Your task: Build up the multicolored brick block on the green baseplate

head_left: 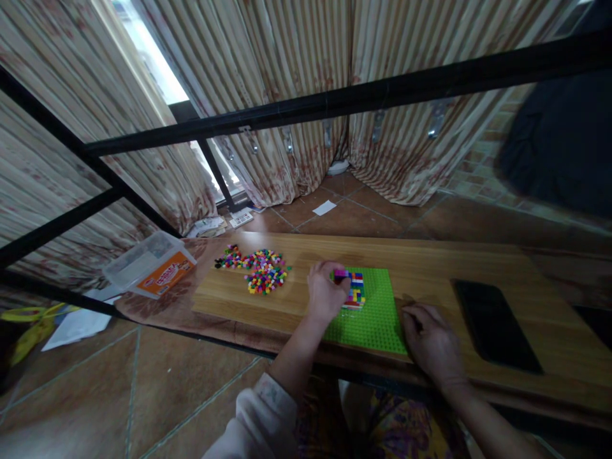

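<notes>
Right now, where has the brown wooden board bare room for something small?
Bare: between the pile of small multicoloured bricks and the left hand, and behind the green studded plate. Crowded: the plate's far-left part, holding assembled coloured bricks, and the front gap between plate and black rectangular slab, where the right hand rests.

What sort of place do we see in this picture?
Probably a room in a home: there are long patterned curtains, a tiled floor, and small toy bricks heaped on a wooden board.

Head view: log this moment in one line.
left hand: at built bricks on green baseplate | right hand: curled, at baseplate's right edge | loose bricks: heaped on wooden board | black slab: beyond right hand
</notes>
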{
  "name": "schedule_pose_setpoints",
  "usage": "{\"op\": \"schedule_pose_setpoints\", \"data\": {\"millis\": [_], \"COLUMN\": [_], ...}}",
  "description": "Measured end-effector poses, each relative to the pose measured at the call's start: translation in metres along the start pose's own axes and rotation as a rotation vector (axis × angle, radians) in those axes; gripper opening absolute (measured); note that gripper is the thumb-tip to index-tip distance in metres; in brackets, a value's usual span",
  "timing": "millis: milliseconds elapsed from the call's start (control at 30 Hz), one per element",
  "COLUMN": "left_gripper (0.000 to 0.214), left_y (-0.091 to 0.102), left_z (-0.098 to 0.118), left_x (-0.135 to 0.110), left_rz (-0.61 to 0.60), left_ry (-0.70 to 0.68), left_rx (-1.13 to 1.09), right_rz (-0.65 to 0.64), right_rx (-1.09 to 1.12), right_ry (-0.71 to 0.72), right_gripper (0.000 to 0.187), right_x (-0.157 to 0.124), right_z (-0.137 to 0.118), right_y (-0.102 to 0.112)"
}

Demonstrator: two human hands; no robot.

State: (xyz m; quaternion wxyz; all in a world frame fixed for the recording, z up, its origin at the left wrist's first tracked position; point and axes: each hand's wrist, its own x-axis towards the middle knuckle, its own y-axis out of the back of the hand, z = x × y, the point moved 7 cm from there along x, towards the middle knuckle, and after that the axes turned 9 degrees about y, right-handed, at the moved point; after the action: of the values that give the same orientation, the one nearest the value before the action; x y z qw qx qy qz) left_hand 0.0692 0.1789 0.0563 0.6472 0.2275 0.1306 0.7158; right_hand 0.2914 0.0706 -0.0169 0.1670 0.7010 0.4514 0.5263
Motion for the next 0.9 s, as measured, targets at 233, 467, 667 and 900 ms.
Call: {"op": "schedule_pose_setpoints", "data": {"millis": [233, 467, 667, 900], "left_gripper": [0.025, 0.021, 0.025, 0.054], "left_y": [-0.027, -0.028, -0.031, -0.007], "left_z": [-0.037, -0.031, -0.037, -0.043], "left_x": [0.003, 0.002, 0.001, -0.017], "left_rz": [-0.2, -0.181, -0.178, -0.144], "left_ry": [0.394, 0.441, 0.392, 0.224], "left_rx": [-0.516, -0.573, -0.542, -0.497], "right_rz": [-0.022, -0.012, -0.011, -0.003], "right_rx": [0.016, -0.005, -0.022, -0.034], "right_ry": [-0.017, 0.006, 0.007, 0.022], "right_gripper": [0.024, 0.025, 0.027, 0.027], "right_x": [-0.001, -0.001, -0.001, -0.002], "right_z": [0.003, 0.001, 0.002, 0.003], "right_y": [-0.002, -0.001, -0.002, -0.003]}}
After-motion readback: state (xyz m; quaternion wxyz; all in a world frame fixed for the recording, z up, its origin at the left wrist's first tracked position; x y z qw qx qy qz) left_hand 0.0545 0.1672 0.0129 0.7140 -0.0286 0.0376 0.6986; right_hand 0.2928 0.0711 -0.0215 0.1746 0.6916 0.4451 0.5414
